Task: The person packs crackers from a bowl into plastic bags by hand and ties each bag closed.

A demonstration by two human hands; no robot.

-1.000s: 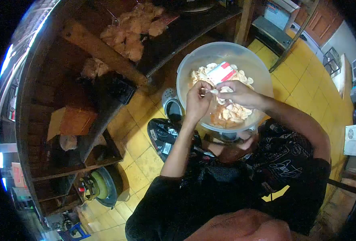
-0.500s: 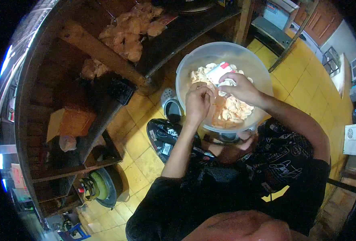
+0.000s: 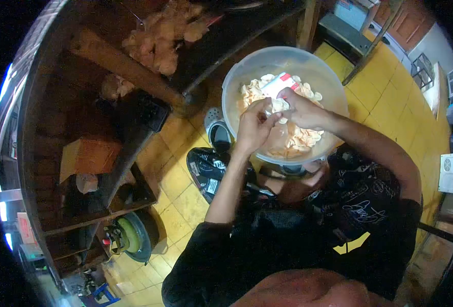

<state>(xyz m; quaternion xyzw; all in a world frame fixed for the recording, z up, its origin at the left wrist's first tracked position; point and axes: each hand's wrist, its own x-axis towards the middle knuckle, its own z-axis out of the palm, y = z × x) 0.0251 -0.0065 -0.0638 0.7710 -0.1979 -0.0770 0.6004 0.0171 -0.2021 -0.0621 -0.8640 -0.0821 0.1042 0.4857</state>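
Note:
A large translucent plastic tub point(image 3: 230, 102) holds many thin, pale, rounded crackers point(image 3: 304, 138) and a white and red packet point(image 3: 280, 84) lying on top. Over the tub, my left hand point(image 3: 254, 128) has its fingers closed on a small cluster of pale crackers point(image 3: 279, 106). From the other side, my right hand point(image 3: 304, 112) grips the same cluster, with its thumb and fingers bent. I cannot tell whether a thin clear bag surrounds the cluster. Part of the packet lies behind my right hand.
Dark wooden shelving point(image 3: 88, 225) runs along the left, with a cardboard box point(image 3: 89, 157) and hanging orange-brown bags point(image 3: 157, 43). A green gas cylinder point(image 3: 129, 236) stands below. Grey clogs point(image 3: 218, 135) sit on the yellow tiled floor point(image 3: 178, 204) beside the tub.
My hands have drawn closer together, and the pale cluster now shows between their fingertips. My right hand has shifted off the white and red packet, so more of it is visible.

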